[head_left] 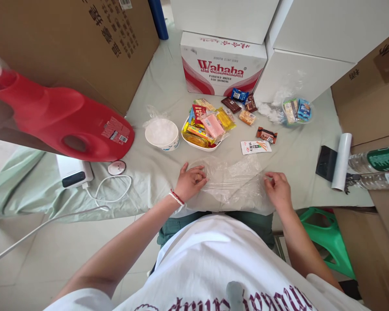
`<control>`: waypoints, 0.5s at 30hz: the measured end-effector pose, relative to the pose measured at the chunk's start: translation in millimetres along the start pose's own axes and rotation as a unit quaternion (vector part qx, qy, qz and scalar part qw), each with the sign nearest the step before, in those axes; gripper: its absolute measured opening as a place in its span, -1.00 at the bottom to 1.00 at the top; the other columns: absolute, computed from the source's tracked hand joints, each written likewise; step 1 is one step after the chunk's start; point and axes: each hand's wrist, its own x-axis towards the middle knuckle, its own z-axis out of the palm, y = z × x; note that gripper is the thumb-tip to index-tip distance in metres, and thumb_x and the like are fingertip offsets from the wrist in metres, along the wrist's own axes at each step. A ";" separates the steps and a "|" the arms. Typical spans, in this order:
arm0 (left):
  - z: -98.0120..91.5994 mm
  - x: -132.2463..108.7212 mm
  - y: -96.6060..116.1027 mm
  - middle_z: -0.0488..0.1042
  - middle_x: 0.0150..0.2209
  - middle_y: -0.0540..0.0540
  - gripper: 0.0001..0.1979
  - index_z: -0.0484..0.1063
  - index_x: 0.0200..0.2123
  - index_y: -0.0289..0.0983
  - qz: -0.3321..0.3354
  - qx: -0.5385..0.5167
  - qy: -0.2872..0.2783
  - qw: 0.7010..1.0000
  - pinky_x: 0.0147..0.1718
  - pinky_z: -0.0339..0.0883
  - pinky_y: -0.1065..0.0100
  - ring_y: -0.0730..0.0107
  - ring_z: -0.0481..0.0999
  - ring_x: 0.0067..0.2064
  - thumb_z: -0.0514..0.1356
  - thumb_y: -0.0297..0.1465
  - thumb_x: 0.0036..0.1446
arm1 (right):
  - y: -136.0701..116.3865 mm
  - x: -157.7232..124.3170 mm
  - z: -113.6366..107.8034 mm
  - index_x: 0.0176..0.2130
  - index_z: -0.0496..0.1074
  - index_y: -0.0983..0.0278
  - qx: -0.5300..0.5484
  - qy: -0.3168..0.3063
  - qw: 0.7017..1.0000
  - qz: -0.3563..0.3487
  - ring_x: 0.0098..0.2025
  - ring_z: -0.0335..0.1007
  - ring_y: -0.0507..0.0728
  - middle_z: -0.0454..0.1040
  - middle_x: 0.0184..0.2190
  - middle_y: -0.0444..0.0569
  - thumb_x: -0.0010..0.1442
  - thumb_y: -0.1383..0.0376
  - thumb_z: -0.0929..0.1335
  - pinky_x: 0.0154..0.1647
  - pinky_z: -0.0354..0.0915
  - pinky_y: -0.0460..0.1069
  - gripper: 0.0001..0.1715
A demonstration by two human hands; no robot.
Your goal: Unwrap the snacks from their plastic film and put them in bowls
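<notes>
A clear plastic bag point(233, 181) lies flat on the pale green cloth point(155, 172) right in front of me. My left hand point(190, 181) pinches the bag's left edge with curled fingers. My right hand point(278, 189) pinches its right edge the same way. Beyond the bag sits a white bowl point(201, 146) heaped with wrapped snacks point(207, 124), and beside it a white paper cup point(162, 134) covered in film. Loose snack packets point(255, 147) lie scattered behind the bag.
A red jug point(58, 119) lies on its side at left, above a power bank point(74, 172) with a white cable. A Wahaha carton point(222, 65) and white boxes stand at the back. A roll of bags point(341, 160) and bottles point(376, 159) lie right; a green stool point(327, 237) stands below.
</notes>
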 end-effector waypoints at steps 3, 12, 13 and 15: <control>1.8 -2.3 0.9 0.63 -0.01 -0.08 -0.89 0.51 -0.42 -0.16 0.013 0.018 -0.021 1.000 0.42 -0.40 -0.35 -0.06 0.43 0.32 0.37 -0.31 0.04 | -25.7 0.2 -12.2 -0.18 0.58 0.17 0.004 -0.033 0.998 -0.057 -0.30 0.39 0.19 0.52 -0.22 0.06 0.32 0.04 0.30 -0.14 0.35 0.11 -0.65; -3.0 -8.6 -2.6 0.27 0.43 -0.21 -0.45 0.48 0.03 -0.10 0.053 0.067 -0.088 0.993 0.39 -0.55 -0.41 -0.13 0.14 0.48 0.31 -0.47 -0.12 | -110.2 -31.8 54.8 0.01 0.60 0.19 -0.135 -0.445 0.859 -0.215 -0.22 0.46 0.18 0.57 -0.21 0.04 0.34 -0.03 0.39 -0.25 0.23 -0.01 -0.57; -4.3 -8.7 -2.4 0.24 0.45 -0.21 -0.43 0.46 0.04 -0.12 0.051 0.063 -0.094 0.992 0.39 -0.55 -0.40 -0.10 0.12 0.49 0.27 -0.49 -0.12 | -115.8 -37.2 60.0 0.05 0.58 0.18 -0.142 -0.453 0.846 -0.243 -0.20 0.46 0.18 0.56 -0.15 0.05 0.36 -0.02 0.39 -0.24 0.23 -0.02 -0.56; -5.6 -8.1 -1.4 0.25 0.44 -0.18 -0.51 0.45 0.00 -0.13 0.039 0.043 -0.097 0.994 0.40 -0.54 -0.37 0.00 0.11 0.51 0.20 -0.50 -0.07 | -123.1 -45.3 67.1 0.11 0.55 0.15 -0.153 -0.465 0.819 -0.300 -0.15 0.46 0.17 0.52 -0.09 0.05 0.38 0.04 0.38 -0.24 0.22 -0.02 -0.59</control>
